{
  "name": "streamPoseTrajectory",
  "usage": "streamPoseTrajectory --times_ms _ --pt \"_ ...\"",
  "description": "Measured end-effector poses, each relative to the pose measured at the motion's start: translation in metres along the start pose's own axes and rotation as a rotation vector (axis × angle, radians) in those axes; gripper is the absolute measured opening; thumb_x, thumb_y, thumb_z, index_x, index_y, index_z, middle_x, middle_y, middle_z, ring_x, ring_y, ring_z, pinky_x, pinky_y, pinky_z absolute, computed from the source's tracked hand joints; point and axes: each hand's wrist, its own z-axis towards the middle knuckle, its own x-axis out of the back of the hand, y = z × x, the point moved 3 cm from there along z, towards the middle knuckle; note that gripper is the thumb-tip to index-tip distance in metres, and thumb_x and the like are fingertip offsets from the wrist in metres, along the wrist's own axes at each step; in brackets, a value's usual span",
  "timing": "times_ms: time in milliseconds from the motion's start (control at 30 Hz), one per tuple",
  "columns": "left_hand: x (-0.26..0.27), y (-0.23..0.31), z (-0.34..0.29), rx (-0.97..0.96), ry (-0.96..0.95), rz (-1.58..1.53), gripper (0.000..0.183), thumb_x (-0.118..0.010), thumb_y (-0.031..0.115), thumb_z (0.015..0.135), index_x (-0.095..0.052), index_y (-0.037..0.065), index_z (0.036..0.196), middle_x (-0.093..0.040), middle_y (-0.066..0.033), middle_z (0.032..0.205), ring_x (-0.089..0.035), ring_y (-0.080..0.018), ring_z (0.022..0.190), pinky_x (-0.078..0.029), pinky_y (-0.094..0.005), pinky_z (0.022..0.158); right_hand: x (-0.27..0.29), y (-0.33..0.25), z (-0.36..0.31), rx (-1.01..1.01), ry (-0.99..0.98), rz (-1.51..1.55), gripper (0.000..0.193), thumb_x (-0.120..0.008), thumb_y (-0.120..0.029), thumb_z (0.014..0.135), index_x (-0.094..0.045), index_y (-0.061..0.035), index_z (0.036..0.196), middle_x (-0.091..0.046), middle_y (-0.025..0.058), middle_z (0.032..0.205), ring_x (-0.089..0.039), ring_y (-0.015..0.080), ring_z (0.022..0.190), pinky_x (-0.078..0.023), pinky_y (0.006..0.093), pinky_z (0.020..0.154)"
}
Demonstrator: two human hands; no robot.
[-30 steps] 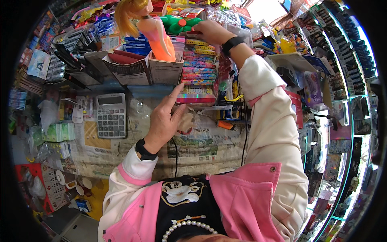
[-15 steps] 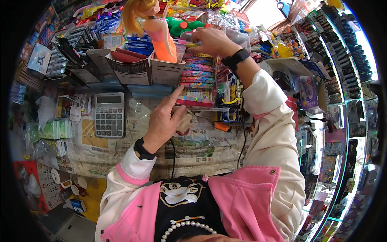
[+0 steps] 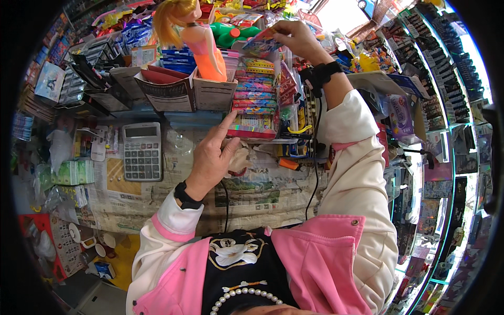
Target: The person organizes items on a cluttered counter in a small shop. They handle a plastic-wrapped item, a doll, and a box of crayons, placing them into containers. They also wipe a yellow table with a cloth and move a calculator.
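A narrow open box (image 3: 251, 132) holds a row of small, brightly coloured packets (image 3: 254, 95). My left hand (image 3: 210, 157) lies at its near left corner, index finger and thumb stretched out and apart, the index finger touching the box side. Its other fingers are partly hidden beside a crumpled beige item (image 3: 239, 159). Beyond the box's far end, my right hand (image 3: 302, 43) pinches a flat, colourful packet (image 3: 261, 44) by its right edge, raised and tilted.
Left of the box stand a doll (image 3: 202, 47) in orange and a carton (image 3: 165, 94) with red and blue contents. A calculator (image 3: 142, 152) lies on the newspaper-covered counter (image 3: 184, 210). A black cable (image 3: 315, 186) runs right of the box. Stocked shelves (image 3: 441, 115) line the right.
My right hand has moved up and right from the far end of the box and now holds up a colourful packet. My left hand stays at the box corner.
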Motion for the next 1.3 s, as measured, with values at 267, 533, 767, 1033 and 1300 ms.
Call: streamPoseTrajectory --times_ms 267,533,767,1033,1300 --pt "0.0 0.001 0.001 -0.01 0.006 -0.029 0.056 -0.062 0.011 0.089 -0.043 0.016 0.141 -0.062 -0.0171 0.104 -0.063 -0.0268 0.078 -0.05 -0.0345 0.071 0.001 0.044 -0.02 -0.177 0.036 0.088 0.031 -0.069 -0.02 0.083 -0.066 -0.0013 0.109 -0.07 0.0127 0.088 -0.067 0.0195 0.078 -0.052 0.0315 0.072" --pt "0.001 0.002 -0.001 0.049 -0.033 -0.044 0.055 -0.061 0.012 0.09 -0.042 0.014 0.142 -0.061 -0.0187 0.115 -0.066 -0.0259 0.081 -0.052 -0.0336 0.073 -0.018 0.016 -0.032 -0.103 0.055 -0.138 0.025 -0.066 -0.022 0.081 -0.067 -0.009 0.103 -0.068 0.0133 0.091 -0.065 0.0336 0.085 -0.051 0.0404 0.076" --pt "0.002 0.003 0.0 0.034 -0.033 -0.023 0.057 -0.062 0.012 0.09 -0.041 0.015 0.142 -0.062 -0.0177 0.11 -0.064 -0.025 0.075 -0.051 -0.0336 0.069 -0.027 0.006 -0.029 -0.071 0.104 -0.106 0.023 -0.062 -0.021 0.082 -0.064 -0.0087 0.101 -0.063 0.0143 0.095 -0.061 0.0364 0.089 -0.049 0.0458 0.076" --pt "0.002 0.003 0.0 -0.015 -0.019 -0.022 0.058 -0.063 0.012 0.089 -0.041 0.015 0.143 -0.061 -0.018 0.109 -0.062 -0.0271 0.078 -0.05 -0.0347 0.071 -0.011 -0.018 -0.019 0.069 0.098 -0.461 0.024 -0.061 -0.014 0.08 -0.065 -0.0122 0.103 -0.062 0.0098 0.097 -0.059 0.033 0.095 -0.049 0.043 0.08" --pt "0.003 0.003 0.0 -0.005 -0.036 -0.015 0.06 -0.063 0.011 0.089 -0.039 0.013 0.143 -0.061 -0.0196 0.111 -0.063 -0.0309 0.085 -0.05 -0.0357 0.074 -0.029 -0.026 -0.004 0.067 -0.007 -0.433 0.03 -0.065 -0.015 0.079 -0.064 -0.0118 0.109 -0.059 0.0094 0.1 -0.058 0.0298 0.101 -0.049 0.0408 0.082"
